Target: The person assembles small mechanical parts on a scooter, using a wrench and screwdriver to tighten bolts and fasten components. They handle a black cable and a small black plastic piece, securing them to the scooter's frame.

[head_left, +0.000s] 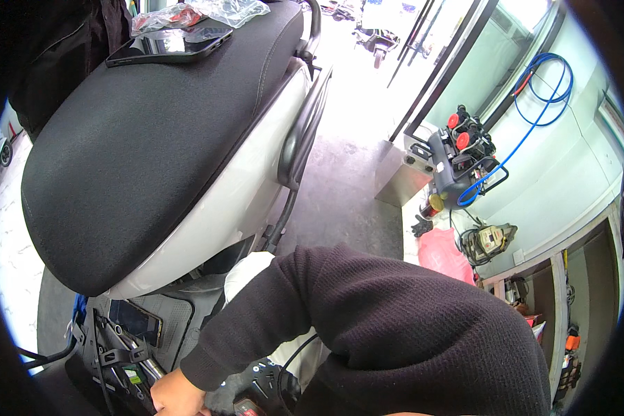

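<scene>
My right hand [176,392] is at the lower edge, at the end of a black knitted sleeve [409,312] that crosses the view from the right. Its fingers are cut off by the edge, so what they hold, if anything, is hidden. Next to it, on the scooter's footboard [177,319], lie metal wrenches [145,362], a black bracket [114,357] and a dark phone [136,322]. Several screws [260,381] lie on a dark surface right of the hand, near a black cable [291,360]. My left hand is out of view.
A white scooter with a black seat [139,145] fills the left; on it lie a phone [173,45] and clear plastic bags [222,10]. At right stand an air compressor [457,163] with a blue hose [544,114], a pink cloth [445,255] and shelves [558,312].
</scene>
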Tool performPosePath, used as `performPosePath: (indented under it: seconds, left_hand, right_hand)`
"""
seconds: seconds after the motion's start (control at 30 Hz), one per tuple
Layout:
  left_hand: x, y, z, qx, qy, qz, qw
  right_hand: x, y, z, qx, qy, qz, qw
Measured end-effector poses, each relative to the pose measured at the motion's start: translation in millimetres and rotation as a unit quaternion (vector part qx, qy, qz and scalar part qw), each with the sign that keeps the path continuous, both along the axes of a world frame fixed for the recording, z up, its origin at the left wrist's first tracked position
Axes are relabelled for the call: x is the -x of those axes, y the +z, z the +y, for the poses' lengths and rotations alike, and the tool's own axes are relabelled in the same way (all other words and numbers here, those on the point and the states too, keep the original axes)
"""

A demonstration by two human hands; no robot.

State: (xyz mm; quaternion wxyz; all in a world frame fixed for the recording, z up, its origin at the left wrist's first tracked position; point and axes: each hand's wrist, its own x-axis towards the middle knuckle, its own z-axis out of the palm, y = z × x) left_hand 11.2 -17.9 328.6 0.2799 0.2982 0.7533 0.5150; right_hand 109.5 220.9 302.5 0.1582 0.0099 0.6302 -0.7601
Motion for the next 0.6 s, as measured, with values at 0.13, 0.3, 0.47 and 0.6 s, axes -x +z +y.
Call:
performPosePath:
  seconds: [0.13, 0.3, 0.47, 0.6]
  left_hand:
    - [4, 1, -2, -0.002, -0.004, -0.004, 1.0]
    - [-5, 2, -2, -0.008, 0.035, 0.023, 0.999]
    - [0, -1, 1, -0.045, -0.032, 0.004, 0.998]
    - [0, -2, -1, -0.025, -0.029, -0.018, 0.999]
  right_hand:
    - [0, -2, -1, -0.017, -0.023, 0.091, 0.995]
    - [12, -15, -1, 0.071, -0.018, 0.049, 0.996]
    - [24, -41, -17, 0.172, -0.07, 0.011, 0.983]
    - [34, -64, -28, 0.175, -0.075, -0.003, 0.982]
